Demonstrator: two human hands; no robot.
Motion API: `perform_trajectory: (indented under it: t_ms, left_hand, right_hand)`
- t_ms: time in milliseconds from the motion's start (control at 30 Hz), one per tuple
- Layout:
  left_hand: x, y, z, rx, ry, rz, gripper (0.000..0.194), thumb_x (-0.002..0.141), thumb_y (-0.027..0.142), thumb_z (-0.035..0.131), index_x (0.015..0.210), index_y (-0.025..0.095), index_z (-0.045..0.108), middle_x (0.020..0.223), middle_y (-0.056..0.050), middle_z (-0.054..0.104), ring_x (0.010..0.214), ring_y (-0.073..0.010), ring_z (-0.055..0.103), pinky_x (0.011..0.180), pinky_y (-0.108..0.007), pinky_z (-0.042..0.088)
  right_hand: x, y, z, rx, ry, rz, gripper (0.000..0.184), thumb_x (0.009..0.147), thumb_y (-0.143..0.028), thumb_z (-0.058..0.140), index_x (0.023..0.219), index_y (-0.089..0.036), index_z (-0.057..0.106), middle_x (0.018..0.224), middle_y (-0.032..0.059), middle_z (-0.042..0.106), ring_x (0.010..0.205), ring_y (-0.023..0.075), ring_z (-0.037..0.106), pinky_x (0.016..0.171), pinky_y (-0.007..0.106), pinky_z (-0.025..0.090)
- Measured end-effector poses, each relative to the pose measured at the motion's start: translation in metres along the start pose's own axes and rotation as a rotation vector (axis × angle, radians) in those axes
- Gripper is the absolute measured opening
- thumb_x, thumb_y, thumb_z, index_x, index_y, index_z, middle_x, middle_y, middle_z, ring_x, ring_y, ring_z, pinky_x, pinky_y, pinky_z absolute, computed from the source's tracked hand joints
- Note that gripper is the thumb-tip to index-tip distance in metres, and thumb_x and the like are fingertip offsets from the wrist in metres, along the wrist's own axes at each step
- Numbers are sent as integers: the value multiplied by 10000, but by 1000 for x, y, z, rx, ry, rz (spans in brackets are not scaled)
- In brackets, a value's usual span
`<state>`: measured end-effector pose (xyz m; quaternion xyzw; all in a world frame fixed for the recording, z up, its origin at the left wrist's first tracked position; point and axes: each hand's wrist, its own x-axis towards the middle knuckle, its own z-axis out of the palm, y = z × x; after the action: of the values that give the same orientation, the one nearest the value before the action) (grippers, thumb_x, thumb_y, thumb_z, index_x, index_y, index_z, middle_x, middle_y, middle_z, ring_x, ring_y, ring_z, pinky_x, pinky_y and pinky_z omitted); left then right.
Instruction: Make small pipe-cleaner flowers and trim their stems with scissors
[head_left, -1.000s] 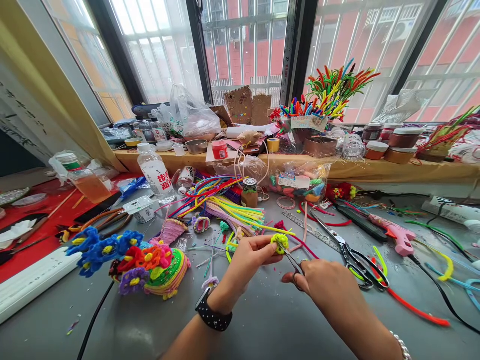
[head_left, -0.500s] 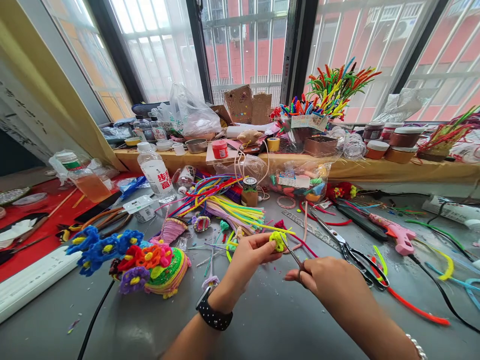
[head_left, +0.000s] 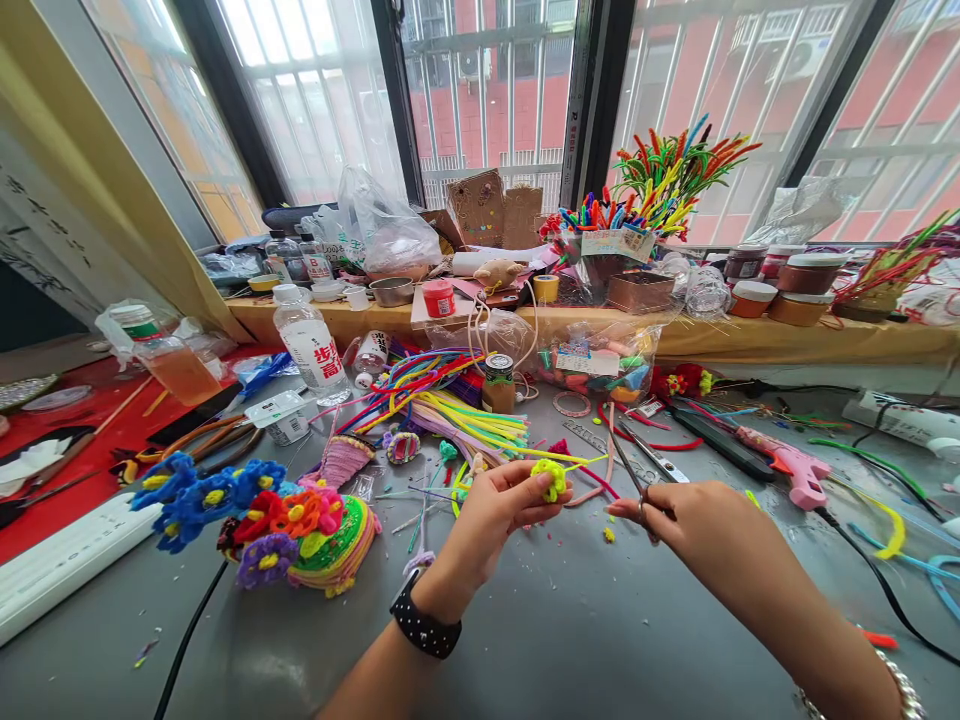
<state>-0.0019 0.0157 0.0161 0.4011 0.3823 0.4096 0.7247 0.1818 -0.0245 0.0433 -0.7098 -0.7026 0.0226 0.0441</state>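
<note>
Between the fingertips of my left hand [head_left: 508, 507] is a small neon-yellow pipe-cleaner flower [head_left: 551, 481], pinched and raised above the grey table. My right hand [head_left: 686, 515] grips the handles of small scissors [head_left: 635, 470], their blades pointing up and away, apart from the flower. A tiny yellow scrap [head_left: 608, 536] lies on the table below, between the hands. Behind my right hand rest large scissors [head_left: 652, 452], their handles hidden by it. At the left sits a colourful arrangement of fuzzy flowers [head_left: 274, 515] on a striped round base.
Bundled pipe cleaners [head_left: 465, 415] lie beyond my left hand, near a clear bottle [head_left: 309, 345]. A pink glue gun [head_left: 787, 463] with a black cord is at the right. Jars [head_left: 802, 285] and a pot of pipe-cleaner stems [head_left: 622, 235] line the sill.
My right hand and the small scissors have pulled away from the flower to the right, blades now upward. A yellow scrap has appeared on the table. My left hand stays almost in place.
</note>
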Motion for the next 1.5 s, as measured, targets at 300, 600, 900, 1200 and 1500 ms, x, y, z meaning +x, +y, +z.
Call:
perform_trajectory:
  t_ms: [300, 600, 900, 1200, 1500]
  left_hand:
    - [1, -1, -2, 69, -8, 30, 241, 591, 292, 679, 724, 94, 641, 732, -90, 682, 707, -191, 635, 650, -255, 486]
    - [-2, 3, -3, 15, -49, 57, 178, 629, 257, 656, 717, 104, 637, 720, -71, 682, 703, -162, 635, 631, -210, 483]
    - [2, 4, -10, -158, -108, 69, 215, 692, 191, 607, 903, 154, 616, 833, -59, 668, 717, -119, 626, 641, -176, 484]
    - [5, 10, -19, -300, -8, 130, 141, 683, 118, 596, 814, 171, 602, 868, -38, 655, 674, -85, 601, 579, -153, 473]
    - [8, 10, -19, -280, 93, 196, 213, 686, 67, 570, 878, 147, 617, 902, -36, 654, 789, -104, 609, 716, -157, 477]
  right_hand:
    - [4, 3, 1, 70, -62, -19, 474, 795, -538, 324, 553, -244, 605, 569, 12, 620, 539, 173, 552, 460, 234, 277]
    - [21, 16, 15, 9, -269, 117, 367, 749, -471, 459, 555, -199, 611, 578, 50, 607, 498, 178, 561, 432, 231, 284]
    - [26, 36, 37, -99, -334, 93, 174, 694, -215, 556, 553, -131, 611, 671, 142, 634, 667, 267, 610, 446, 241, 309]
    - [28, 39, 41, -69, -324, 90, 121, 661, -142, 563, 561, -138, 631, 655, 123, 644, 667, 240, 616, 454, 230, 325]
    - [37, 43, 50, -118, -220, 138, 114, 714, -201, 545, 720, -132, 635, 785, 138, 631, 739, 257, 606, 513, 251, 368]
